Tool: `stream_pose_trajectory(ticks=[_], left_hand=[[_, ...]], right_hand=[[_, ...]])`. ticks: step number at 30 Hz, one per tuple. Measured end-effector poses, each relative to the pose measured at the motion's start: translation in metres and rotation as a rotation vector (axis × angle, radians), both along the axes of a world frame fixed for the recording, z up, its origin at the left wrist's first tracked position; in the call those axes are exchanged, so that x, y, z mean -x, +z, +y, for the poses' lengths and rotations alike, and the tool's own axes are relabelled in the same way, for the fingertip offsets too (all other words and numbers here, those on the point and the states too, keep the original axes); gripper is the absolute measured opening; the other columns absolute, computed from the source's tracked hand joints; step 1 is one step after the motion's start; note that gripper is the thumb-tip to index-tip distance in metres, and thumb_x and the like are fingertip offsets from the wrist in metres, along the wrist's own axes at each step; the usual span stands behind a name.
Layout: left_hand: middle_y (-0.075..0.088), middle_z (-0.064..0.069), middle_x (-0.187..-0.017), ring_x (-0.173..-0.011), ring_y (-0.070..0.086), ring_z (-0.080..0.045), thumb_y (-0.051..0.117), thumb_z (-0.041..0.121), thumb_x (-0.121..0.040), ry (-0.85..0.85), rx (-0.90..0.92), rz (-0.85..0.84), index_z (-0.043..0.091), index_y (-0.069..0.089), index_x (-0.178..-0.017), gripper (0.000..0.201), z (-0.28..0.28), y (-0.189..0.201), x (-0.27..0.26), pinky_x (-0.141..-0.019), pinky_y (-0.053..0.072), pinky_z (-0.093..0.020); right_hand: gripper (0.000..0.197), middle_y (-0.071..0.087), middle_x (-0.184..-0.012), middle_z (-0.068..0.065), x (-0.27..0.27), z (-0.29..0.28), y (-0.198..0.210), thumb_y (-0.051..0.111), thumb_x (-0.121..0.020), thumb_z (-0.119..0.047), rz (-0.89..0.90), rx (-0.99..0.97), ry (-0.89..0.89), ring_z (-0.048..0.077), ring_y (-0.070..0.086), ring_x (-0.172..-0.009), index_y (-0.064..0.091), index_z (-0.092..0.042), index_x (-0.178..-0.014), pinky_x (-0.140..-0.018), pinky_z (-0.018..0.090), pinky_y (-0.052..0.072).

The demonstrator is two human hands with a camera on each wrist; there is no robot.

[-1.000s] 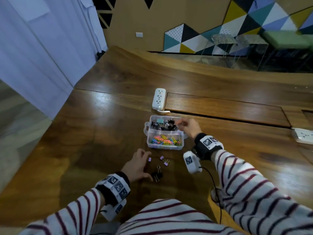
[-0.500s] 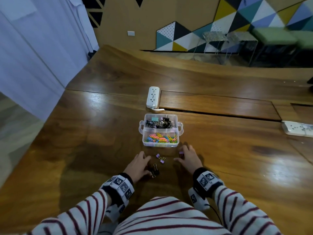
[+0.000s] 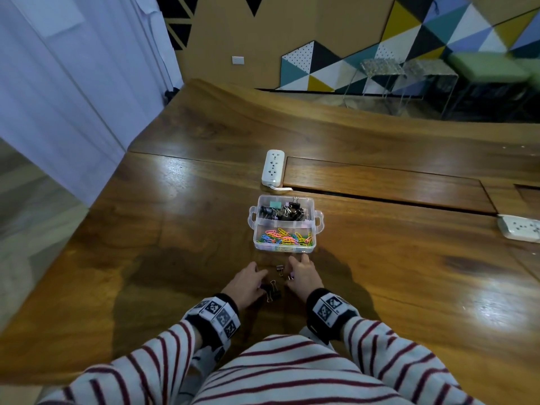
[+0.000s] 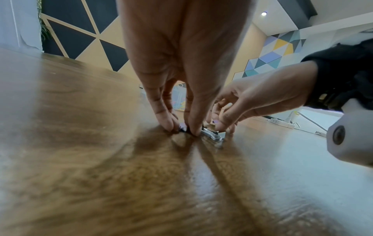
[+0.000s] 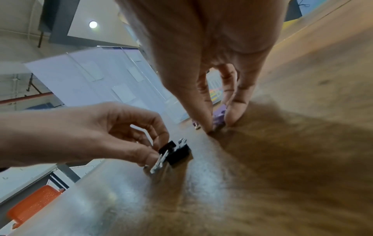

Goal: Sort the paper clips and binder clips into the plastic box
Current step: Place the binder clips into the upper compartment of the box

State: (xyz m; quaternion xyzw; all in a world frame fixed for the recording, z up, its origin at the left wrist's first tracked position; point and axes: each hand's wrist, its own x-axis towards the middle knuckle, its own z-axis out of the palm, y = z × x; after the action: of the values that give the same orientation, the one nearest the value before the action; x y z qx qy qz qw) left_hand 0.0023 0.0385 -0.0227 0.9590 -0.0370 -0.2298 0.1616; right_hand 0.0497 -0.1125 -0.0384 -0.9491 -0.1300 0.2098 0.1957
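Note:
A clear plastic box (image 3: 317, 226) stands on the wooden table, with black binder clips in its far compartment and coloured paper clips (image 3: 285, 238) in the near one. Just in front of it, my left hand (image 3: 261, 285) pinches a black binder clip (image 5: 177, 153) that lies on the table; the left wrist view shows its metal handle (image 4: 212, 135) by the thumb. My right hand (image 5: 219, 123) pinches a purple binder clip (image 5: 219, 119) between thumb and finger on the table. A third small binder clip (image 3: 280, 268) lies loose between the hands.
A white power strip (image 3: 273, 166) lies just behind the box, and a second one (image 3: 520, 228) is at the right edge. A long slot runs across the table behind the box. The table's left edge drops to the floor.
My right hand came back from over the box's far compartment to the table and took the purple clip. My left hand shifted right onto the black clip.

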Motion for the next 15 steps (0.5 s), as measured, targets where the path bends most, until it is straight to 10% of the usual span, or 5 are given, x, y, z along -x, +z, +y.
stream_pose_trajectory(ticks=[11,15], left_hand=[[0.043,-0.013,-0.124,-0.113,0.048,-0.028,0.052,0.010,-0.087,0.016,0.031,-0.003,0.012,0.043,-0.129,0.043,0.002,0.001,0.000,-0.097,0.043,-0.036],[0.043,-0.012,-0.124,-0.113,0.048,-0.026,0.053,0.012,-0.088,0.047,0.055,0.001,0.012,0.046,-0.126,0.039,0.006,0.001,0.001,-0.096,0.043,-0.033]], right_hand=[[0.035,0.037,-0.131,0.016,0.010,-0.008,0.004,0.047,-0.086,0.001,-0.046,0.123,0.126,0.034,0.043,-0.117,0.047,-0.004,-0.121,-0.098,0.037,0.042],[0.018,0.058,-0.114,0.015,-0.006,-0.019,0.012,0.055,-0.083,-0.003,0.077,-0.028,0.061,0.028,0.054,-0.108,0.061,-0.005,-0.099,-0.087,0.029,0.044]])
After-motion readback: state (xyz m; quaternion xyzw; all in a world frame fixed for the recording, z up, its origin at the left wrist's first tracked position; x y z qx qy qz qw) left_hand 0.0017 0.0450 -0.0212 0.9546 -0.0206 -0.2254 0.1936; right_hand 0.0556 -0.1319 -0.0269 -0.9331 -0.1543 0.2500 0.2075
